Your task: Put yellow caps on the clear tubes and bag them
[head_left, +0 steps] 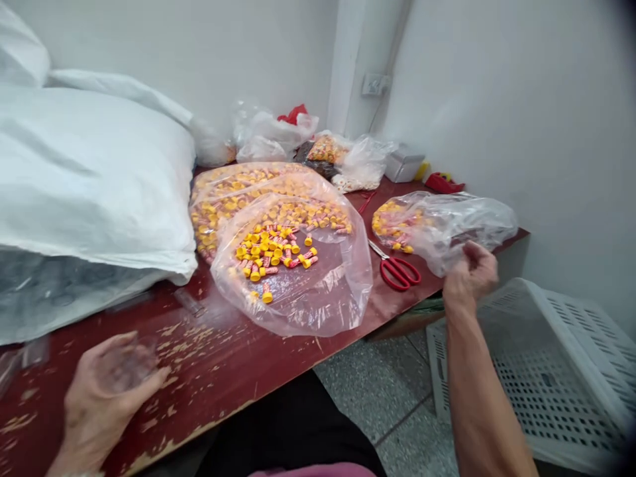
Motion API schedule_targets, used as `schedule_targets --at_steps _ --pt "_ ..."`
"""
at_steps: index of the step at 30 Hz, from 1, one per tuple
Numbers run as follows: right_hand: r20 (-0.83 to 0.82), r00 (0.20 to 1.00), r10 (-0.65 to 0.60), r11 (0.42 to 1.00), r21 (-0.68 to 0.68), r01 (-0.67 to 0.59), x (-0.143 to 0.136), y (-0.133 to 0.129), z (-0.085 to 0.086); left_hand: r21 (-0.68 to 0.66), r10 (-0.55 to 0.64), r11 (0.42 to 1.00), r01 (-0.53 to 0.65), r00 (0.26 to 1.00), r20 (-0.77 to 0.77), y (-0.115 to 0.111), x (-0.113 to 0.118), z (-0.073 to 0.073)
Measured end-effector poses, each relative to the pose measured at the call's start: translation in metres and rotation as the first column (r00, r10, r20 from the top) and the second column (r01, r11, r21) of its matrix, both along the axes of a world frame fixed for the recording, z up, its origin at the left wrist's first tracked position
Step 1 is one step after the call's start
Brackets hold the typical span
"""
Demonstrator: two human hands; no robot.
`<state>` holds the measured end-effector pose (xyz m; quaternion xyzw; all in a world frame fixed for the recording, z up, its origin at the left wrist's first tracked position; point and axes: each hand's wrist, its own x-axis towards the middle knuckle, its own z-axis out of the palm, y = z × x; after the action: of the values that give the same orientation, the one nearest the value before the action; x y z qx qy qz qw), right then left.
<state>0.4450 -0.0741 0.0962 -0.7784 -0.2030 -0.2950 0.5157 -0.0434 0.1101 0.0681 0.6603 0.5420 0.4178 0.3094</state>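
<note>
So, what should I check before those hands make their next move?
1. Left grip around the clear plastic item: ok, though its shape is blurred.
2. Right grip firm on the smaller bag: cannot tell; fingers meet its near edge.
3. Large bag open, yellow-capped pieces visible: ok.
4. Scissors apart from both hands: ok.
5. Tabletop free of loose plastic: not ok; a clear strip lies near the white sack.

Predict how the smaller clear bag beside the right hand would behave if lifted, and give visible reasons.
The smaller clear bag will probably be floppy, since its thin film looks crumpled. Its weight likely sits toward the left, where the yellow and pink pieces gather, so that end may sag. The pieces look loose, so they may shift.
</note>
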Motion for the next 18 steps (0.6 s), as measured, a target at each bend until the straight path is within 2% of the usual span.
schedule_targets --at_steps 1,2,3,4,6,8,11,14,16,18 --pt "0.024 1.0 -0.008 0.998 0.054 0.007 -0.023 -0.002 -0.002 -0.03 0.015 0.999 -0.013 0.998 0.063 0.001 0.002 -0.003" --pt "0.05 0.998 0.042 0.996 0.077 -0.046 -0.048 0.0 -0.004 -0.054 0.011 0.999 -0.005 0.993 0.117 0.002 0.006 -0.006" --pt "0.086 0.984 0.156 0.986 0.037 -0.16 -0.072 0.007 -0.004 -0.067 -0.006 0.998 0.017 0.988 0.155 0.002 0.009 -0.008" --pt "0.113 0.941 0.32 0.947 -0.06 -0.315 -0.094 0.018 -0.004 -0.065 -0.034 0.997 0.045 0.986 0.166 0.002 0.013 -0.01" --pt "0.12 0.786 0.607 0.783 -0.264 -0.564 -0.126 0.05 -0.006 -0.056 -0.094 0.993 0.105 0.981 0.168 0.001 0.019 -0.012" --pt "0.059 0.68 0.731 0.642 -0.399 -0.655 -0.139 0.087 -0.014 -0.055 -0.168 0.982 0.179 0.972 0.167 0.0 0.023 -0.015" --pt "-0.093 0.684 0.723 0.538 -0.546 -0.643 -0.134 0.135 -0.031 -0.071 -0.271 0.955 0.288 0.945 0.181 -0.004 0.025 -0.017" --pt "-0.197 0.693 0.693 0.443 -0.643 -0.625 -0.122 0.159 -0.047 -0.085 -0.346 0.927 0.366 0.92 0.185 -0.005 0.025 -0.017" --pt "-0.211 0.698 0.684 0.444 -0.639 -0.628 -0.119 0.164 -0.052 -0.095 -0.384 0.912 0.4 0.911 0.151 -0.006 0.024 -0.016" --pt "-0.204 0.726 0.657 0.495 -0.609 -0.619 -0.122 0.162 -0.05 -0.096 -0.404 0.906 0.413 0.909 0.104 -0.006 0.024 -0.016"
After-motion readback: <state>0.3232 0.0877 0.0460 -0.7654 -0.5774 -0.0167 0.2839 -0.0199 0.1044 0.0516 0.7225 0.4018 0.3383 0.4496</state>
